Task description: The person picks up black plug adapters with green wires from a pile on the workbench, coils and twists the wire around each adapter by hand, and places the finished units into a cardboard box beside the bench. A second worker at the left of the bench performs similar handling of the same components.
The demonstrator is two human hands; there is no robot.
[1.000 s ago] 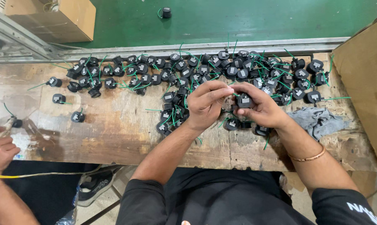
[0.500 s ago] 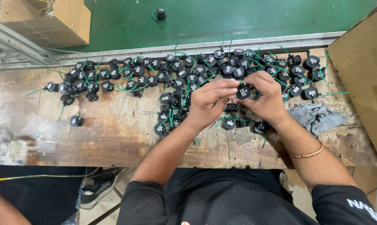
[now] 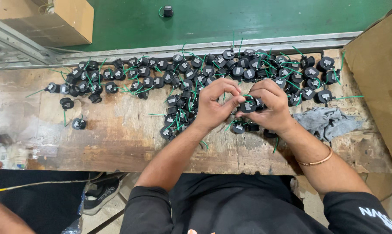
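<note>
Centrally, both hands (image 3: pixel 243 106) pinch one black part (image 3: pixel 248 106) above the worn bench (image 3: pixel 109 138).

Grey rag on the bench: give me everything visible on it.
The grey rag is a crumpled piece of soft, worn-looking cloth, lying bunched and flat on the scuffed wooden bench. It sits beside the person's right forearm, just below the spread of small black parts with green wires. Neither hand touches it.

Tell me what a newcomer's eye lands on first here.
A sprawl of small black round parts with green wires runs along the far edge of the worn wooden bench. At its middle, the left hand and right hand together hold one black part. A grey rag lies right of them.
</note>
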